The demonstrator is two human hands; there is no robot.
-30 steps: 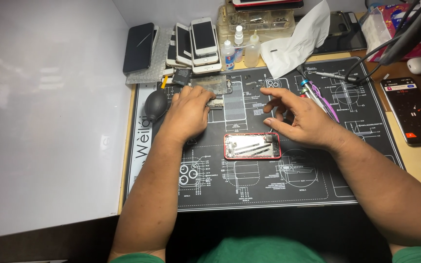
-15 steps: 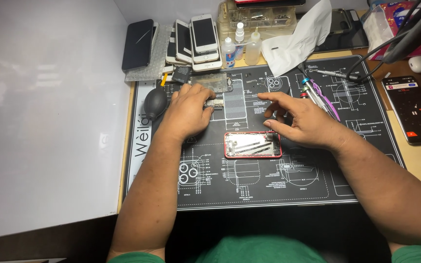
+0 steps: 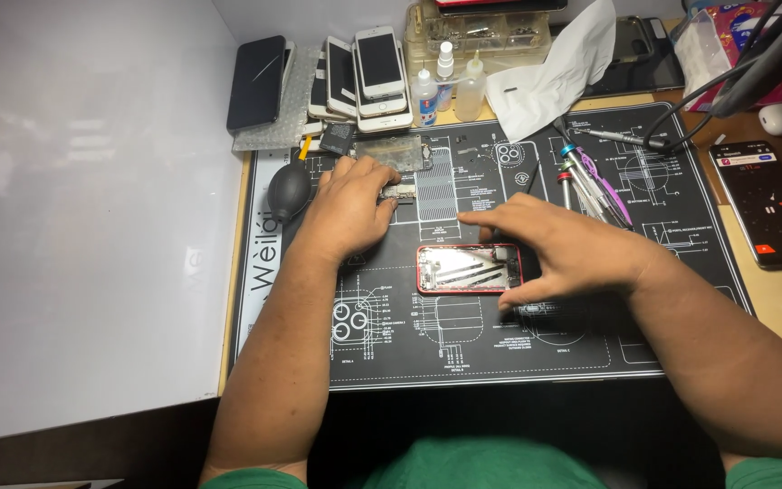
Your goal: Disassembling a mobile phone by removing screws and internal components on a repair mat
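Here, red phone shell (image 3: 465, 269) — opened, silvery inside; right hand (image 3: 565, 249) touching.

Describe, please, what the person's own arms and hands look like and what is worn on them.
Both arms are bare from the short green fabric sleeves near the shoulders down to the fingertips. The left hand and the right hand wear no gloves; I can see no rings, watch, wristband, cables or markings on either hand or forearm.

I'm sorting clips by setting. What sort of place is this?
Probably a phone repair bench: an opened red phone lies on a printed black work mat, with stacked phones and screwdrivers nearby.
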